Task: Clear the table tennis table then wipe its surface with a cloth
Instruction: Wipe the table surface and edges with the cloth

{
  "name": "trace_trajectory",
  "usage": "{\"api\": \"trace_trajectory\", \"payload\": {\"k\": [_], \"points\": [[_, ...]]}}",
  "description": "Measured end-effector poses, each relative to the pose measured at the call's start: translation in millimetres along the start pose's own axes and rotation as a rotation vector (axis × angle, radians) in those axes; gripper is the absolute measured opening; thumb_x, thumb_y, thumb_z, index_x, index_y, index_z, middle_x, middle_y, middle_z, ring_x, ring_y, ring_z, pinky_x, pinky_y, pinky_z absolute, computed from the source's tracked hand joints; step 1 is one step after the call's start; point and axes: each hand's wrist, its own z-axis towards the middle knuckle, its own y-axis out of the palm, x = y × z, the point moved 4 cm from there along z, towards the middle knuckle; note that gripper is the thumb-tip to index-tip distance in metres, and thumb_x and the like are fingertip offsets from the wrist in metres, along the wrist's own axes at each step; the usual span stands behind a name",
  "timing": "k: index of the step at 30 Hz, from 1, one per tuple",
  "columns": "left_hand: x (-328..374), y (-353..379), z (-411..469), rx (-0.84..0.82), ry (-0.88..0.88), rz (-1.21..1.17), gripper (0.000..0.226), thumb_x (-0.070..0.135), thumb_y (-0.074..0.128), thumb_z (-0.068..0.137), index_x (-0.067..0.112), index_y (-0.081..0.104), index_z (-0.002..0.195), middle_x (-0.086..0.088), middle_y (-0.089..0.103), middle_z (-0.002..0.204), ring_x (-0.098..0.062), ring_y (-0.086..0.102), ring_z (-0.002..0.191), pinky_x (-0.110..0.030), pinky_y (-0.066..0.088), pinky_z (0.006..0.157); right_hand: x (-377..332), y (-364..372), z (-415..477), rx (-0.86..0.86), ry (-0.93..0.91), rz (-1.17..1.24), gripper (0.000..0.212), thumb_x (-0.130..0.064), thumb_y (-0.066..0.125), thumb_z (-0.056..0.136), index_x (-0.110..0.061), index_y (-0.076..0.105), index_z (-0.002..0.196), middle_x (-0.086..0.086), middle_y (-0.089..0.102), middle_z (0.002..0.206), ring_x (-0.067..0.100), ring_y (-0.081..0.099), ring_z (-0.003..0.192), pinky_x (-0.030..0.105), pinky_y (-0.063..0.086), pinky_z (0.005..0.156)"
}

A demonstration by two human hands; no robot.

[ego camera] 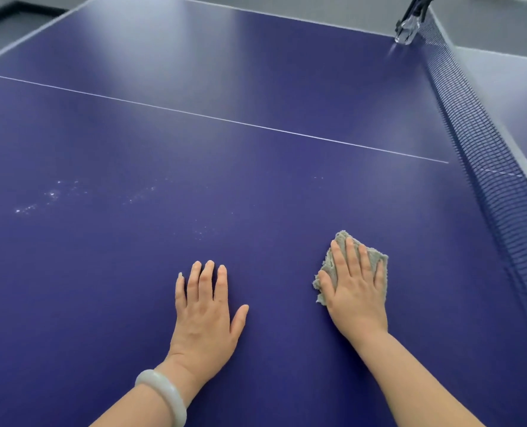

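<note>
The blue table tennis table (194, 149) fills the view, with a thin white centre line across it. My right hand (356, 288) lies flat with straight fingers on a crumpled grey-beige cloth (376, 257), pressing it onto the surface near the net. My left hand (206, 309) rests flat on the bare table, fingers straight, holding nothing; a pale bangle sits on its wrist. Whitish specks and smears (52, 194) mark the surface at the left.
The dark net (484, 155) runs along the right side, from a black clamp post (410, 20) at the far edge toward me. Beyond the net lies the other half of the table (521, 97). Grey floor shows past the far edge.
</note>
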Motion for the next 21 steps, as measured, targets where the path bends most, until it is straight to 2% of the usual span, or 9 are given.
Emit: {"api": "trace_trajectory", "payload": {"k": [2,4,7,9,12,14,17,19,21], "points": [[15,-4,15,0.066,0.122,-0.043,0.066,0.045,0.029,0.094,0.001,0.048,0.141,-0.018,0.044,0.145,-0.036,0.037,0.14,-0.051,0.024,0.115,4,0,9,0.013,0.022,0.01,0.068,-0.057,-0.002,0.094,-0.031,-0.008,0.156,-0.007,-0.013,0.164,0.015,-0.017,0.15,0.044,-0.022,0.117],[34,-6,39,0.045,0.22,-0.074,0.065,0.045,0.027,0.097,0.006,0.04,0.148,-0.014,0.037,0.151,-0.032,0.029,0.145,-0.048,0.017,0.12,10,0,20,0.013,0.031,0.027,0.065,-0.056,0.005,0.098,-0.031,-0.008,0.156,-0.007,-0.014,0.164,0.015,-0.018,0.15,0.045,-0.019,0.118],[51,0,87,-0.015,0.226,-0.03,0.069,0.052,0.018,0.1,0.014,0.007,0.157,-0.007,0.005,0.163,-0.025,-0.005,0.151,-0.041,-0.008,0.123,19,-1,39,0.006,0.03,0.05,0.066,-0.056,0.012,0.099,-0.032,-0.009,0.156,-0.008,-0.015,0.164,0.015,-0.019,0.15,0.045,-0.018,0.119],[54,7,112,-0.042,0.194,0.01,0.071,0.056,0.016,0.1,0.017,-0.002,0.157,-0.004,-0.004,0.163,-0.023,-0.014,0.15,-0.041,-0.013,0.121,28,-1,52,0.005,0.033,0.051,0.066,-0.057,0.009,0.098,-0.033,-0.009,0.156,-0.008,-0.015,0.164,0.014,-0.019,0.15,0.045,-0.018,0.119],[55,16,125,-0.047,0.17,0.014,0.073,0.059,0.007,0.097,0.018,-0.002,0.157,-0.003,-0.004,0.163,-0.022,-0.015,0.15,-0.04,-0.013,0.121,44,-3,75,0.02,0.066,0.048,0.067,-0.059,0.0,0.095,-0.033,-0.007,0.156,-0.009,-0.013,0.164,0.014,-0.018,0.15,0.044,-0.021,0.118],[54,19,123,-0.028,0.164,-0.004,0.076,0.06,0.002,0.094,0.018,0.001,0.157,-0.002,0.0,0.164,-0.021,-0.013,0.151,-0.038,-0.013,0.122,56,-5,93,0.025,0.117,0.065,0.066,-0.059,0.004,0.096,-0.033,-0.003,0.157,-0.008,-0.011,0.165,0.014,-0.016,0.15,0.045,-0.019,0.118],[55,16,123,-0.024,0.16,-0.043,0.076,0.06,0.005,0.094,0.018,0.011,0.157,-0.002,0.008,0.163,-0.021,-0.005,0.152,-0.039,-0.007,0.123,66,-8,123,0.002,0.259,0.107,0.067,-0.057,0.011,0.098,-0.03,-0.002,0.157,-0.004,-0.011,0.165,0.018,-0.012,0.151,0.05,-0.012,0.12],[55,15,124,-0.035,0.156,-0.054,0.076,0.06,0.007,0.094,0.019,0.01,0.157,-0.002,0.008,0.163,-0.02,-0.006,0.152,-0.039,-0.007,0.123,54,-12,146,-0.003,0.337,0.132,0.068,-0.057,0.011,0.098,-0.027,-0.003,0.158,-0.001,-0.011,0.165,0.021,-0.011,0.151,0.052,-0.01,0.12],[55,14,124,-0.043,0.151,-0.06,0.075,0.059,0.009,0.095,0.019,0.012,0.157,-0.002,0.01,0.163,-0.021,-0.004,0.152,-0.04,-0.008,0.123,23,-15,171,-0.006,0.286,0.147,0.068,-0.057,0.012,0.099,-0.027,-0.004,0.158,0.0,-0.013,0.165,0.022,-0.013,0.151,0.053,-0.014,0.119]]}}
